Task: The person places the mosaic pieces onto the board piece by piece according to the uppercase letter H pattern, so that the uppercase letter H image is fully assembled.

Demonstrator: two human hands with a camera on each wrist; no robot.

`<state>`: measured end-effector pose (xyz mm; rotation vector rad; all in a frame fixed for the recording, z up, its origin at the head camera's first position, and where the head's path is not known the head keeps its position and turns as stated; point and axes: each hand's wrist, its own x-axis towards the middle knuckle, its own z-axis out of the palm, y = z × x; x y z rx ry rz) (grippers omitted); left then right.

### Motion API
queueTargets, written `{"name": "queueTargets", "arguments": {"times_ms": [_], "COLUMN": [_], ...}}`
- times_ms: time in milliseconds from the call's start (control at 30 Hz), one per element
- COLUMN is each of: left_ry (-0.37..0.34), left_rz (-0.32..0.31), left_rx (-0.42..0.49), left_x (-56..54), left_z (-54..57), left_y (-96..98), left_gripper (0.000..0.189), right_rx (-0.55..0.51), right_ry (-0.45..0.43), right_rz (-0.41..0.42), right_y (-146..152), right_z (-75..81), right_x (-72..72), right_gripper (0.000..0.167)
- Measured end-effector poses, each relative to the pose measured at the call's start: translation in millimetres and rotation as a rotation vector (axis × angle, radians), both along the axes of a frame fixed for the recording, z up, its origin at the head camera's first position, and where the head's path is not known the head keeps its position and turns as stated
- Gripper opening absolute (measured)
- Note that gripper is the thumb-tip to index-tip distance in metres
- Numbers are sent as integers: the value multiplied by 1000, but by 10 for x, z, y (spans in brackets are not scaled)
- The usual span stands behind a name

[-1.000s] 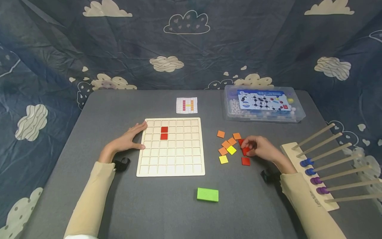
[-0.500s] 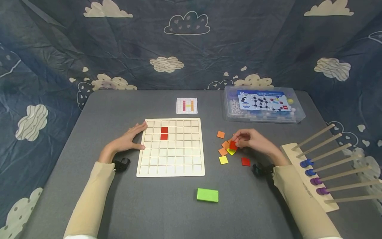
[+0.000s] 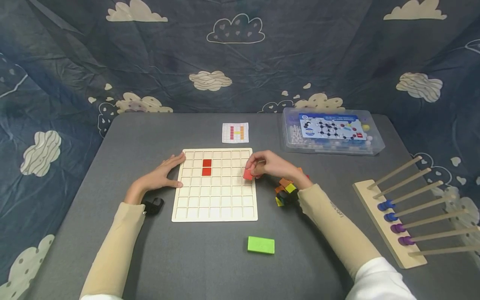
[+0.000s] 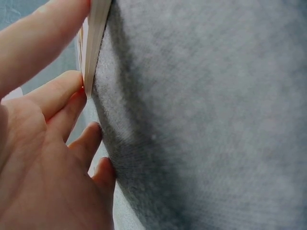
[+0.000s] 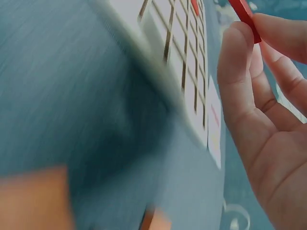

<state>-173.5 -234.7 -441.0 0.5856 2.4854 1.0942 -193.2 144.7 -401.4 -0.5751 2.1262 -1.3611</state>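
A pale wooden grid board (image 3: 215,200) lies on the grey table, with two red tiles (image 3: 206,167) set one below the other in its upper part. My left hand (image 3: 159,175) rests against the board's left edge, fingers spread and fairly straight; the left wrist view has thumb and fingertips touching that edge. Over the board's right edge, my right hand (image 3: 268,163) pinches a red square tile (image 3: 248,174) between thumb and finger. In the right wrist view this tile (image 5: 245,19) is tilted and held above the board.
Orange and yellow tiles (image 3: 290,188) lie right of the board, partly hidden under my right wrist. A pattern card (image 3: 235,132) sits behind the board. A clear plastic box (image 3: 331,131), a pegged wooden rack (image 3: 390,225) and a green block (image 3: 261,245) also stand on the table.
My right hand picked up a red tile from the loose tiles and carried it left to the board's right edge. My left hand stayed in place.
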Motion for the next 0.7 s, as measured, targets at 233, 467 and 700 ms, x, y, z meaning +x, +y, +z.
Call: {"name": "queueTargets", "arguments": {"times_ms": [233, 467, 700], "left_ry": [-18, -23, -31], "left_rz": [16, 22, 17], "left_rx": [-89, -117, -114], "left_x": [-40, -43, -50], "left_z": [3, 13, 3], "left_y": [21, 35, 17], "left_gripper": [98, 97, 96], "right_rx": [-36, 11, 117], "right_ry": [-25, 21, 93], "right_rz": [50, 89, 123], "right_y": [-531, -940, -1195], "right_z": [-30, -73, -153], "right_x": [-105, -155, -156], "right_gripper": [15, 16, 14]}}
